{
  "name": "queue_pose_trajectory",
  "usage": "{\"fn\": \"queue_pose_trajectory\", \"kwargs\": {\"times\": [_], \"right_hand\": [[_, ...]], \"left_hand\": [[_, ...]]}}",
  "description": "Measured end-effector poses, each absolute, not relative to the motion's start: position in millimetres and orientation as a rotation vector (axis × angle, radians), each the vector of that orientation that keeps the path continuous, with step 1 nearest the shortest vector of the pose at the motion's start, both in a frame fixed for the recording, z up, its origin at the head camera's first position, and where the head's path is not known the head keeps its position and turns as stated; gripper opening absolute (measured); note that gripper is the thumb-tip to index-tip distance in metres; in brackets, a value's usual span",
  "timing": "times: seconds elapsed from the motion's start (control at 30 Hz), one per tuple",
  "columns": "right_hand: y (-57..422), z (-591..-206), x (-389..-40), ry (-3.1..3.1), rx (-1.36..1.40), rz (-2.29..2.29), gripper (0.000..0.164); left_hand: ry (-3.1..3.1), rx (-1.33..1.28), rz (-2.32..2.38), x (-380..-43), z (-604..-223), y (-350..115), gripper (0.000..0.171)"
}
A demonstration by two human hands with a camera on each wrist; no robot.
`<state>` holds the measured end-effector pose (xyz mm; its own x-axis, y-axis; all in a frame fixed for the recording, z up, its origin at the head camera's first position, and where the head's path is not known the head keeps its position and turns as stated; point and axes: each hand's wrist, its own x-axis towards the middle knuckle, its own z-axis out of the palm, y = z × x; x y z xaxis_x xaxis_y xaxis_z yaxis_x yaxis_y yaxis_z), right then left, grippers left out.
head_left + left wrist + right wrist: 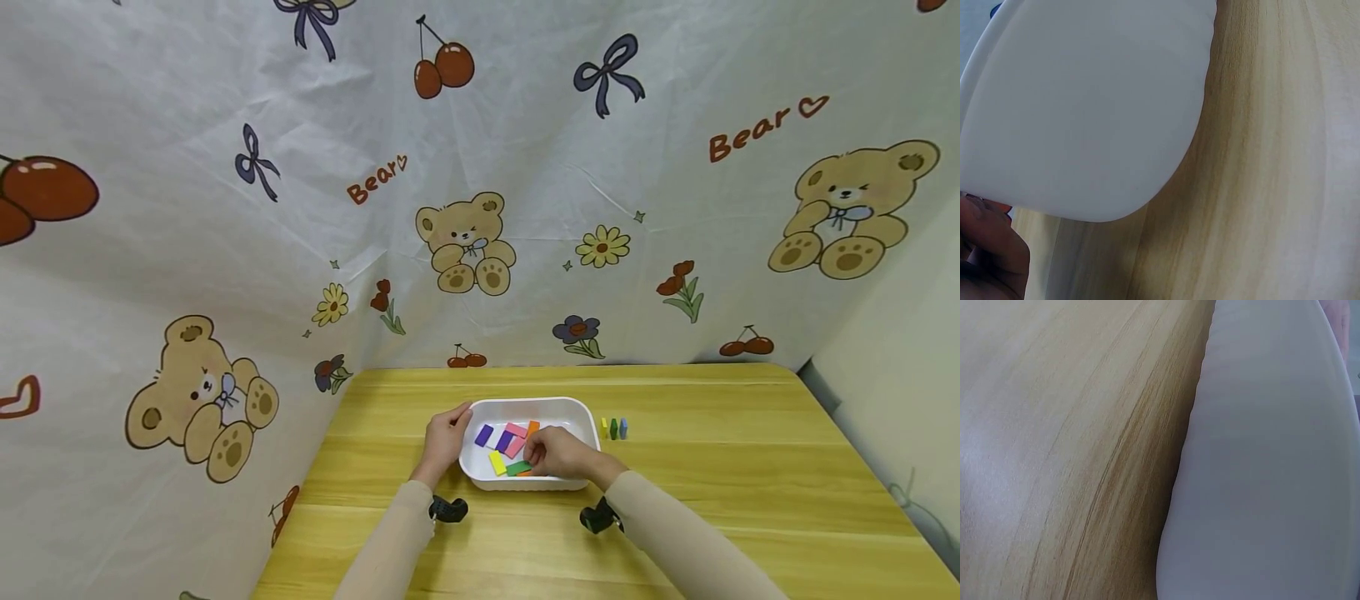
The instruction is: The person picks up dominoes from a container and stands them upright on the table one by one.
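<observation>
A white plastic tray (527, 410) stands on the wooden table, with several small flat coloured blocks in it. My left hand (442, 443) holds the tray's left rim; in the left wrist view its curled finger (994, 240) is at the tray's edge. My right hand (561, 454) reaches inside over the right half, fingers bent downward. A green block (517, 468) lies by its fingertips, which are hidden, so any pinched block cannot be seen. Also inside are a yellow block (497, 463), a purple block (484, 435), a pink block (515, 430) and an orange block (533, 427).
Just right of the tray, a yellow block (603, 428), a dark green block (613, 429) and a blue block (623, 428) stand upright in a row. A bear-patterned cloth (525, 208) hangs behind and left of the table (720, 500). A cable (918, 504) hangs at the right.
</observation>
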<state>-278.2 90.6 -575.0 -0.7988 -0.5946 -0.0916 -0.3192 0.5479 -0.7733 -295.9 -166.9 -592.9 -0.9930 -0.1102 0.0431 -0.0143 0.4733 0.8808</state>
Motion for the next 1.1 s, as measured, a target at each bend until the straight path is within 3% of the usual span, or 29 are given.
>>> {"fn": "queue_pose_trajectory", "kwargs": {"times": [1.1], "right_hand": [[86.8,-578.3,-281.7,2.531,-0.81,-0.989,0.014]], "left_hand": [[-2.607,0.088,-1.578,-293.9,-592.5,-166.8,0.034]]}}
